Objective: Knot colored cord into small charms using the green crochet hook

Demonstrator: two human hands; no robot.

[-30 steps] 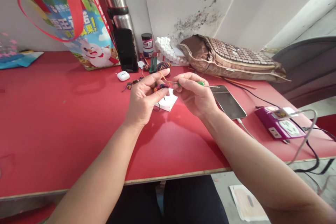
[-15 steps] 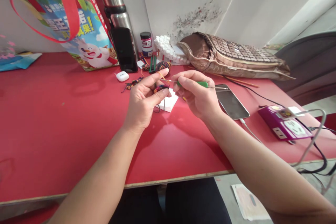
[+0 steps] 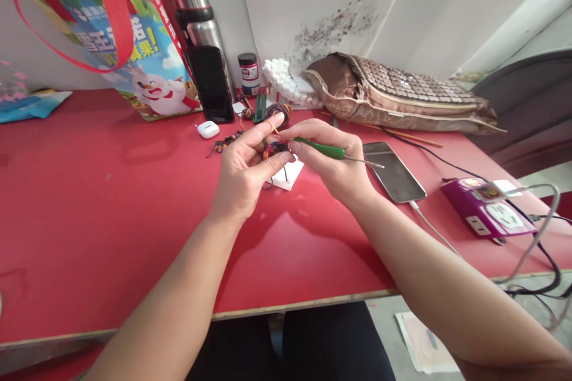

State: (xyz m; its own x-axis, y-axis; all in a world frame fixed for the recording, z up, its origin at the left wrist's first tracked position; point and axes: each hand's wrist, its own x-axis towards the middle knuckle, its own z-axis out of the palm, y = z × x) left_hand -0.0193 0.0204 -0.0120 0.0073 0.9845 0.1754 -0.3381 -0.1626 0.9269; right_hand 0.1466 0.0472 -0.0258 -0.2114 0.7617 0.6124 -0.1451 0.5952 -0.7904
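Observation:
My left hand [image 3: 243, 169] pinches a small piece of multicoloured crochet work [image 3: 276, 147] between thumb and fingers. Over its raised index finger runs a strand of orange yarn [image 3: 273, 126]. My right hand [image 3: 337, 161] is closed around a crochet hook [image 3: 324, 149] with a green grip; its bare metal end points right, above the phone. The hook's working tip is hidden at the crochet work, where my two hands nearly meet. Behind them lies a ball of dark multicoloured yarn [image 3: 281, 112]. Beneath the hands is a white square [image 3: 288, 177], with a dark yarn tail hanging over it.
On the red table [image 3: 134, 220] lie a white earphone case [image 3: 208, 129], a charging phone [image 3: 395, 172] and a purple power strip [image 3: 489, 211] with cables. A phone [image 3: 212, 83] leans on a steel flask [image 3: 196, 6], beside a printed bag [image 3: 134, 41]. A brown cushion [image 3: 402, 92] rests behind.
My right hand has moved left to the crochet work, and the hook now slants down to the right. Its working tip, visible before, is hidden. My left hand stays nearly in place.

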